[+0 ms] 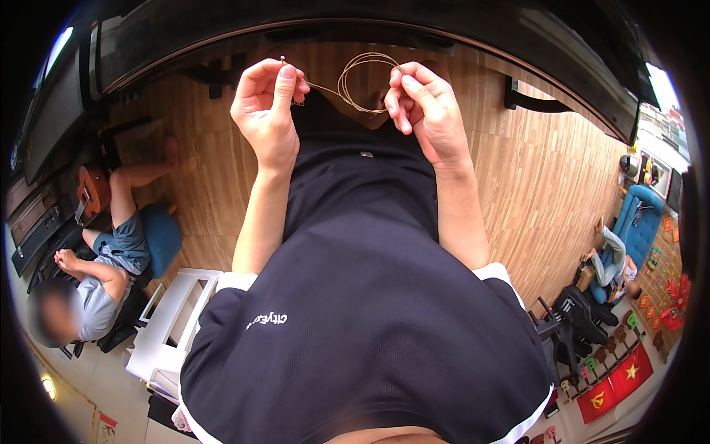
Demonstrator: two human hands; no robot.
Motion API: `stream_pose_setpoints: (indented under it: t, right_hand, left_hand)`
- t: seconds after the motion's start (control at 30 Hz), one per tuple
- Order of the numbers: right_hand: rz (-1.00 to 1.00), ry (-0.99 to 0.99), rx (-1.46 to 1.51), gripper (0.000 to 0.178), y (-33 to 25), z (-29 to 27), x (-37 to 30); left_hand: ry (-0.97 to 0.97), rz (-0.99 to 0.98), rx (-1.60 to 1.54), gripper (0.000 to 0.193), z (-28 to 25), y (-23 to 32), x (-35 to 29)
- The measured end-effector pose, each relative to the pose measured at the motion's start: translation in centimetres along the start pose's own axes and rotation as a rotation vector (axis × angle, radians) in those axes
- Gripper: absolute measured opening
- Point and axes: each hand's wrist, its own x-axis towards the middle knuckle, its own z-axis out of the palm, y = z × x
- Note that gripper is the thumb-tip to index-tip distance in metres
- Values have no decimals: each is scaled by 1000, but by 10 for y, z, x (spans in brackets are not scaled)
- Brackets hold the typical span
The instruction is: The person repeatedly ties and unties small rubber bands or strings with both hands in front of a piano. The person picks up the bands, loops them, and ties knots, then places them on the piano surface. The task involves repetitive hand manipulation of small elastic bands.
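Note:
A thin gold-coloured guitar string [346, 81], wound into a loose coil of several loops, is stretched between my two hands. My left hand [272, 111] pinches one end between thumb and forefinger, and a small ball end pokes up above the fingertips. From there a short straight length runs right into the coil. My right hand [429, 111] grips the far side of the loops between thumb and fingers. Both hands are raised over my lap, close to the dark glossy edge in front of me.
A long black glossy furniture edge [355, 26] spans the front. On the left, a seated person [111, 281] is near a small wooden guitar [92, 191] and a white stand [170, 325]. At right are another person [614, 259], a blue sofa [637, 214] and a black chair [580, 318].

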Motion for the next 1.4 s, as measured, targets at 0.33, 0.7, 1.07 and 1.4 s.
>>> stream_pose_setpoints:
  t: [0.33,0.7,1.07,1.4]
  right_hand:
    - [2,-42,-104,17,3,-1,0]
    - [13,-83,-166,18,3,2,-3]
    - [-91,21,-206,19,0,4,1]
    - [-43,13,49,20,1,-8,6]
  left_hand:
    - [-327,7,249,14,5,3,-1]
    - [-464,390,876,16,31,10,-4]
    - [-502,527,1001,16,37,1,-9]
    - [-346,321,672,16,22,16,-4]
